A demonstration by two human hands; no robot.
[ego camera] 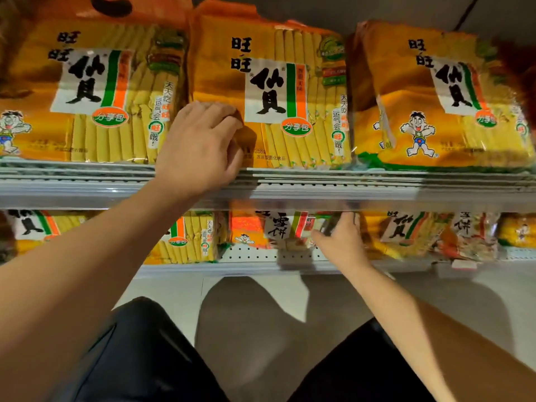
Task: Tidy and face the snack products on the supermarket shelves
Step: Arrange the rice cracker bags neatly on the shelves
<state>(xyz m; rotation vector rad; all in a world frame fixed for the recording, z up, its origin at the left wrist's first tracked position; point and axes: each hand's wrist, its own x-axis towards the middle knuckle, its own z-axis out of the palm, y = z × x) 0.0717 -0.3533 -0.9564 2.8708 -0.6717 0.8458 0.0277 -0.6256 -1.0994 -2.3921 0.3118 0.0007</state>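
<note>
Head view: three large orange rice-cracker bags stand upright along the upper shelf (377, 184), labels outward, so that row already reads as faced; the left hand (197, 146) lies on the middle bag (275, 94) at its lower left corner, fingers curled over the bag's edge beside the left bag (87, 91), probably to square it against its neighbour and draw it to the shelf lip. The right bag (441, 97) leans a little askew, so it likely needs the same. On the lower shelf (261, 266), the right hand (339, 242) reaches under the upper rail to a small snow-cracker packet (282, 229) that sits among mixed bags; its fingertips are blurred and partly hidden by the rail, so I cannot tell whether they grasp the packet or merely touch it.
</note>
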